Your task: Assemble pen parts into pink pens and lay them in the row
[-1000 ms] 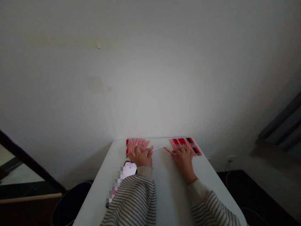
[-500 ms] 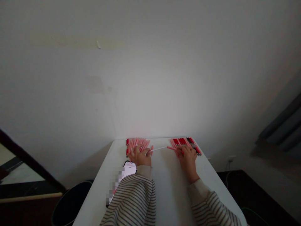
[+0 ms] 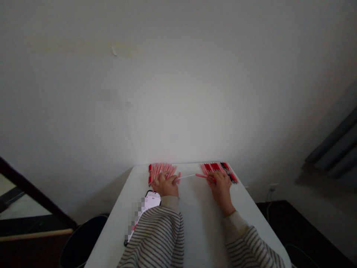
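Observation:
My left hand [image 3: 167, 186] is closed in a pinch on a thin white pen refill [image 3: 186, 176] that points right. In my right hand [image 3: 220, 189], the fingers grip a slim red pen barrel [image 3: 200, 175] that points left. The tip of the refill meets the barrel's end; whether it is inside I cannot tell. Around my left fingers lies a pile of pink pen barrels [image 3: 167, 168], with red parts at its left edge. Just beyond my right hand are rows of pink pens with red and black sections [image 3: 214, 166]. A short pink piece [image 3: 179, 174] lies by my left fingertips.
A phone [image 3: 153, 199] with its screen lit lies on the white table [image 3: 200, 230], partly under my left sleeve. The wall [image 3: 178, 111] stands behind the table's far edge. A dark bin [image 3: 83, 238] is on the floor at left.
The small gap between the white refill's tip and the red barrel has closed, and the two now meet. Both hands keep their grips. The whole view has shifted slightly.

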A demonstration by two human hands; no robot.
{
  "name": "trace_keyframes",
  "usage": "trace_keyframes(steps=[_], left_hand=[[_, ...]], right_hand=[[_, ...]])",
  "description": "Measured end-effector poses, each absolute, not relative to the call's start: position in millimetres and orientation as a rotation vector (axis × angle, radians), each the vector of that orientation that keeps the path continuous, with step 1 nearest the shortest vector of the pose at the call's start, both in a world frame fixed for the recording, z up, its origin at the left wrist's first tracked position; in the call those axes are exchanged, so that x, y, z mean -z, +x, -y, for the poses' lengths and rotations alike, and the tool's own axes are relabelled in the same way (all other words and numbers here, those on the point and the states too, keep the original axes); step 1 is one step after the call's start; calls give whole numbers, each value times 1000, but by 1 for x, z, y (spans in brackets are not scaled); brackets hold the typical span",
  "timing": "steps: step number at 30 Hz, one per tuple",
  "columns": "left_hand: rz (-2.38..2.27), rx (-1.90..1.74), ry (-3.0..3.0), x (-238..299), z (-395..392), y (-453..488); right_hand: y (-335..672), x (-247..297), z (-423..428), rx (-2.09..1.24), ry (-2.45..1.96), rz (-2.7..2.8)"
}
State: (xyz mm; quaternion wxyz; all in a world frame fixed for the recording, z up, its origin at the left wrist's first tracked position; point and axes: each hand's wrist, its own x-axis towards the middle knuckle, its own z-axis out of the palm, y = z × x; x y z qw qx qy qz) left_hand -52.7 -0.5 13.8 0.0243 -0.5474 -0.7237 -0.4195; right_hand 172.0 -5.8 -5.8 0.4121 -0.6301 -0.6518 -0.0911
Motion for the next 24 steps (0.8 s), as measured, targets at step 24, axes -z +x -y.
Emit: trace_keyframes(steps=[24], left_hand=[[1964, 1387, -1819, -4, -3, -43]], right_hand=[[173, 9, 2, 170, -1425, 1692]])
